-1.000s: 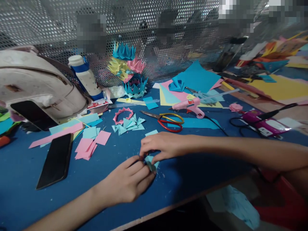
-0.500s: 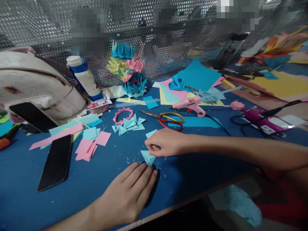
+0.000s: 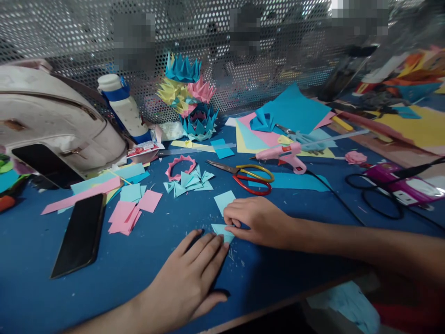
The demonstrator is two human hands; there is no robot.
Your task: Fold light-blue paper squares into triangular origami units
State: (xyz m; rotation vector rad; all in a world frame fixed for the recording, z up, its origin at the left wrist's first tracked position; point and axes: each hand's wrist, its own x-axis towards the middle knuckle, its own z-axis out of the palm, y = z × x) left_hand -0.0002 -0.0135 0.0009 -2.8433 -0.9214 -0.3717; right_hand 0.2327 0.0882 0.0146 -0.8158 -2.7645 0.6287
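A light blue folded paper triangle [image 3: 221,230] lies on the blue table between my two hands. My left hand [image 3: 194,273] is flat, fingers stretched, its fingertips touching the triangle's near side. Curled above the triangle's right end, my right hand [image 3: 255,220] pinches or presses its edge with thumb and bent fingers. Just behind my right hand lies a light blue paper square [image 3: 224,202]. Further back are several folded light blue pieces [image 3: 191,180] in a heap, beside a pink folded paper ring [image 3: 181,168]. Scissors [image 3: 248,175] with yellow and red handles lie to the right of these.
A black phone [image 3: 79,234] lies at left near pink paper squares [image 3: 125,217]. Behind stand a pale backpack [image 3: 59,111], a bottle [image 3: 120,106] and stacked paper crowns [image 3: 187,95]. A pink glue gun [image 3: 285,155] with its cable, coloured sheets [image 3: 299,111] and a purple power strip [image 3: 399,183] occupy the right.
My left fingers have moved onto the triangle, and the left thumb now sticks out. My right hand appears slightly lower and further right, showing more of the square behind it. The view has shifted a little.
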